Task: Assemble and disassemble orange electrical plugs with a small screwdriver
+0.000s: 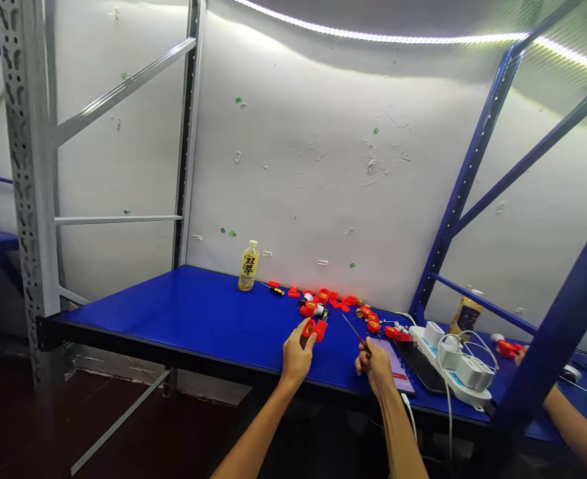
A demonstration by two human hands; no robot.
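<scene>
My left hand pinches a red plastic part with a round brass-coloured socket above the front of the blue tabletop. Another red piece sits right beside it; whether the two are joined is unclear. Further right, my right hand is closed round the handle of a screwdriver, its thin shaft pointing up and left toward the red parts. Behind both hands lie several red plastic pieces, along with white and black small parts. The screwdriver tip is apart from the held part.
A yellow drink bottle and a yellow-black screwdriver are near the wall. To the right are a tablet, a white power strip with chargers and cables, and a blue post. Beyond it, another person's hand touches red parts.
</scene>
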